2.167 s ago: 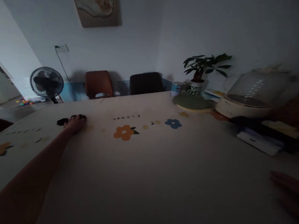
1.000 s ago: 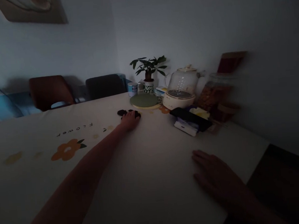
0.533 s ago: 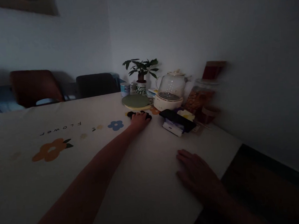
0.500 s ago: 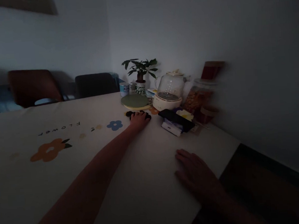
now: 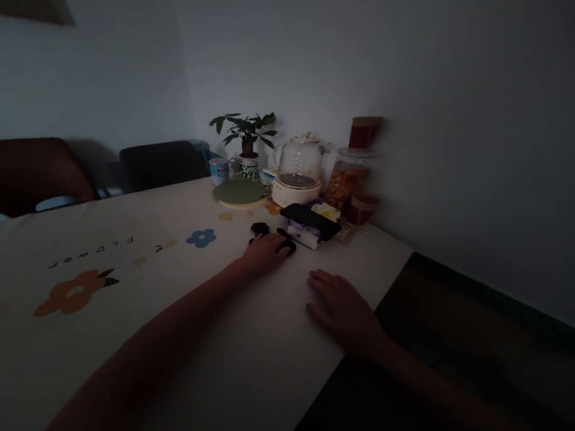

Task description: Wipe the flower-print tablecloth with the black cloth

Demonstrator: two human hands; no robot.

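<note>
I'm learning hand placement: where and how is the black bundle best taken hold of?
Probably by its middle, from above and the near side, where the left hand lies: the bundle sits low and lumpy on the table, with no handle showing. The hand hides part of its shape.

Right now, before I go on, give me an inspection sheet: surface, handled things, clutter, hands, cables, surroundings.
Surface: pale flower-print tablecloth.
Handled things: dark crumpled item, partly hidden; material unclear.
Clutter: green round mat, can, potted plant, glass kettle, jars; black flat object on a white-and-purple pack.
Hands: left hand over the dark item, grip unclear; right hand palm down, fingers extended, apparently holding nothing.
Cables: none clearly seen.
Surroundings: brown chair, dark chair, pale walls; dim light.
</note>
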